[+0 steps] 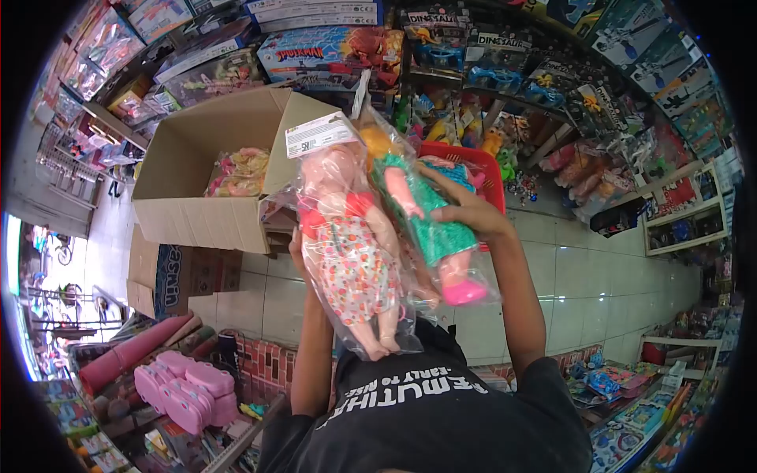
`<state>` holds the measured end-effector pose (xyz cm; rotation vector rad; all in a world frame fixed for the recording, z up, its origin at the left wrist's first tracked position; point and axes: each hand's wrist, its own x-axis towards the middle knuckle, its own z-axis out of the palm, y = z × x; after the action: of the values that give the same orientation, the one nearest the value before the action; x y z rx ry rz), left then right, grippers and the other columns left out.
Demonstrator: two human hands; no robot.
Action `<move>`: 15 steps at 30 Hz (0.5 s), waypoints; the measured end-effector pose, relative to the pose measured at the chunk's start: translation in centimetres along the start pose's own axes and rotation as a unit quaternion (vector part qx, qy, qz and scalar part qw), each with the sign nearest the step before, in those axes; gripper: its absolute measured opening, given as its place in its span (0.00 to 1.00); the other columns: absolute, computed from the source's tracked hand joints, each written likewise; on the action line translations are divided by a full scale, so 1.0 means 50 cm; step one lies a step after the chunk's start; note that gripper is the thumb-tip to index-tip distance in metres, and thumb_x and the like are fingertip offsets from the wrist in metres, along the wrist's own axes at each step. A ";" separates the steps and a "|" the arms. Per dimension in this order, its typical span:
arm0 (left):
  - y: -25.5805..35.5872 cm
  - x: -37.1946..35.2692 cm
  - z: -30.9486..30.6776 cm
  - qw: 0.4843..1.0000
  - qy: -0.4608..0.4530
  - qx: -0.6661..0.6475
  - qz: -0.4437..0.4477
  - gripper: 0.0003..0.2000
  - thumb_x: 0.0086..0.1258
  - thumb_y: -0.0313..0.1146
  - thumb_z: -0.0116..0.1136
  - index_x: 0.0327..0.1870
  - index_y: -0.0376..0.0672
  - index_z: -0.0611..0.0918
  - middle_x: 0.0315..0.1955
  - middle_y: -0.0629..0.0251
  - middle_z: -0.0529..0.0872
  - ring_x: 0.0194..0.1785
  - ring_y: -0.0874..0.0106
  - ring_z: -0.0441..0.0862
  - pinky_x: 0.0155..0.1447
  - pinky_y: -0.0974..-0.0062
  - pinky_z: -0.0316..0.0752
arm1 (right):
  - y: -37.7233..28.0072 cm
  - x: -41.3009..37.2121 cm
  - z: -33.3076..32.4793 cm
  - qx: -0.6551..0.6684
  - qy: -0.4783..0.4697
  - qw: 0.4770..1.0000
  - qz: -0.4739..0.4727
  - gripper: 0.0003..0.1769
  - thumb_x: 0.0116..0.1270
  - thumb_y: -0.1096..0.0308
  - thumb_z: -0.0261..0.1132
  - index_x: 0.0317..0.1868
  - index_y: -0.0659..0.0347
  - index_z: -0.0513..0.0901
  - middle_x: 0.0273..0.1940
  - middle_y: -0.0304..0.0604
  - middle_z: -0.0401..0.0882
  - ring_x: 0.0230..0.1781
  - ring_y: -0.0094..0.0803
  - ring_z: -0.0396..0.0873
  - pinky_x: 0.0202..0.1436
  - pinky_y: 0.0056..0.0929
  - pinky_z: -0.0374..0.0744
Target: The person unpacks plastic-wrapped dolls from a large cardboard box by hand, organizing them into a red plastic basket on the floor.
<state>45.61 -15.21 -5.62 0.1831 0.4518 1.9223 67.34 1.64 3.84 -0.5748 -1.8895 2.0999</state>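
My left hand (296,246) is mostly hidden behind a bagged doll (352,252) in a white dress with a fruit-like print and red sleeves, and holds it up from the side. The clear bag has a white label card (322,135) at its top. My right hand (473,211) grips a second bagged doll (430,206) with a green dress, yellow hair and pink shoes. The two dolls hang side by side in front of my chest, feet toward me. Part of the right fingers lies across the bag's edge.
An open cardboard box (205,221) at the left holds more bagged dolls (239,172). Behind the green doll stands a red basket (495,177) with bagged items. Boxed toys (331,54) line the shelves ahead. Pink cases (185,386) and rolled mats (130,355) lie lower left.
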 end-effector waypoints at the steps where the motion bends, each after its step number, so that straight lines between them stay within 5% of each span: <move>1: -0.006 -0.002 0.005 1.000 0.006 0.002 0.001 0.28 0.69 0.54 0.46 0.58 0.39 0.73 0.54 0.57 0.79 0.56 0.61 0.77 0.62 0.57 0.72 | 0.002 -0.002 -0.016 0.079 -0.005 0.997 0.015 0.51 0.55 0.61 0.69 0.75 0.63 0.52 0.75 0.50 0.49 0.78 0.37 0.44 0.77 0.33 0.46; 7: 0.035 0.004 0.042 0.992 -0.065 0.100 -0.034 0.30 0.68 0.58 0.45 0.60 0.40 0.72 0.53 0.55 0.79 0.55 0.61 0.78 0.60 0.58 0.73 | 0.046 -0.028 -0.138 0.086 0.036 0.994 -0.057 0.57 0.43 0.56 0.69 0.74 0.65 0.55 0.75 0.50 0.51 0.77 0.38 0.48 0.76 0.35 0.49; 9: 0.045 0.001 0.055 0.986 -0.095 0.127 -0.044 0.31 0.68 0.59 0.44 0.61 0.40 0.71 0.53 0.54 0.79 0.55 0.60 0.78 0.60 0.59 0.74 | 0.021 -0.048 -0.159 -0.064 0.093 0.993 -0.044 0.55 0.43 0.58 0.69 0.73 0.66 0.58 0.72 0.49 0.57 0.75 0.38 0.54 0.76 0.35 0.51; 15: 0.090 -0.017 0.108 0.953 -0.208 0.212 -0.063 0.34 0.68 0.62 0.43 0.63 0.41 0.70 0.53 0.52 0.79 0.54 0.60 0.79 0.59 0.60 0.75 | 0.103 -0.018 -0.273 -0.064 0.103 0.992 -0.022 0.42 0.44 0.60 0.69 0.64 0.61 0.72 0.63 0.44 0.72 0.64 0.35 0.69 0.69 0.33 0.64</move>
<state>43.91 -16.26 1.17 0.8038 0.5678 1.5832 74.68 12.73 -2.22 -0.7402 -1.9083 1.8237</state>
